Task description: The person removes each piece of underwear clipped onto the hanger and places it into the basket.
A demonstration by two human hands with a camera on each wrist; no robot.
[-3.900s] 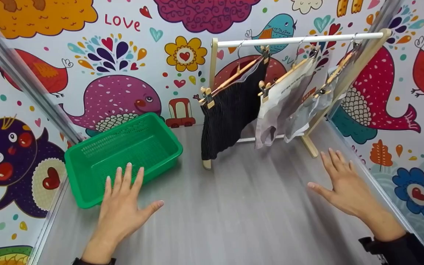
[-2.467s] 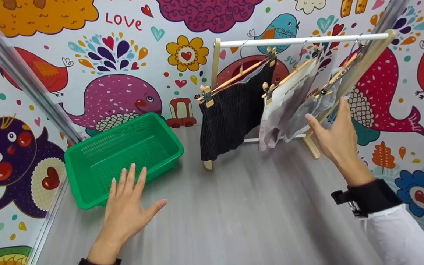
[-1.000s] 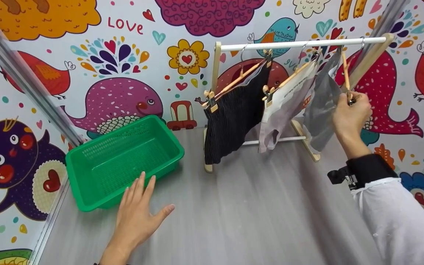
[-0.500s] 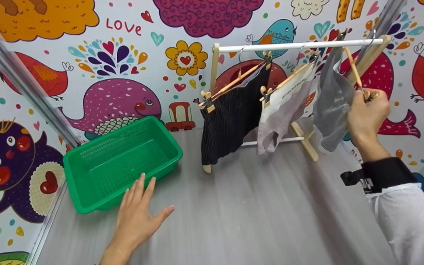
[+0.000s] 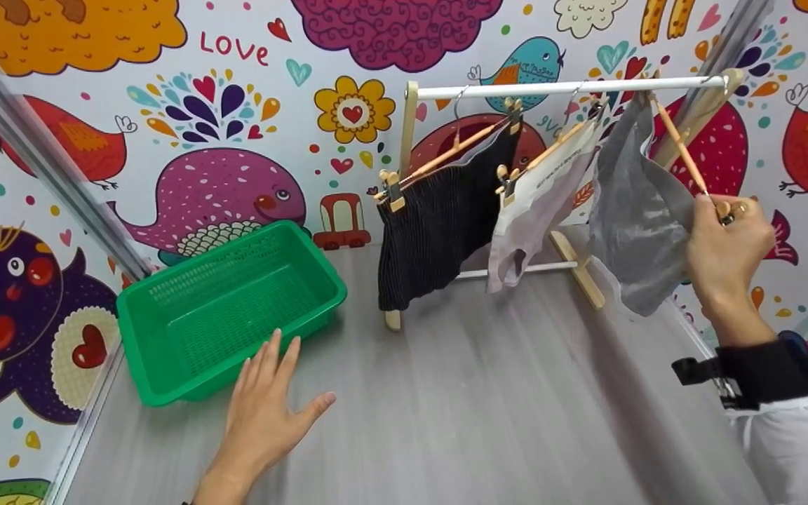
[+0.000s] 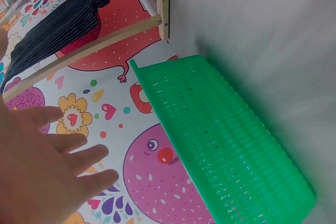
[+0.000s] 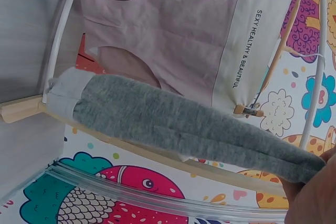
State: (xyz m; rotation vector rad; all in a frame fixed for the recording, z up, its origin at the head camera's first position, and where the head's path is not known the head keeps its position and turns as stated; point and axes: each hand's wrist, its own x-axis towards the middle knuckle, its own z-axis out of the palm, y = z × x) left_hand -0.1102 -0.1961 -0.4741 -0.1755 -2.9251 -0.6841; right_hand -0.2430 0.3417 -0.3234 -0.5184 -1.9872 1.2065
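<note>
Left hand (image 5: 264, 414) nearest, above the counter (image 5: 460, 393); its grip is apart, fingers extended, thumb out. Green basket (image 5: 236, 319) just beyond it on the counter; the left wrist view shows hand and basket not touching. Right hand (image 5: 730, 245) farther out to the right, white sleeve (image 5: 800, 445) behind a black wristband (image 5: 772, 372); its grip is clamped on a clip (image 5: 726, 209) at the near end of a hanger (image 5: 681, 151). Grey cloth (image 5: 642, 217) hangs from that hanger, near the rack's right end; whether the hook bears on the rod (image 5: 551, 88), cannot tell. Pale cloth (image 5: 544, 196), lettered at the waist, hangs left of it; black striped cloth (image 5: 439, 231) farther left. Printed wall (image 5: 271, 21) behind the rack.
</note>
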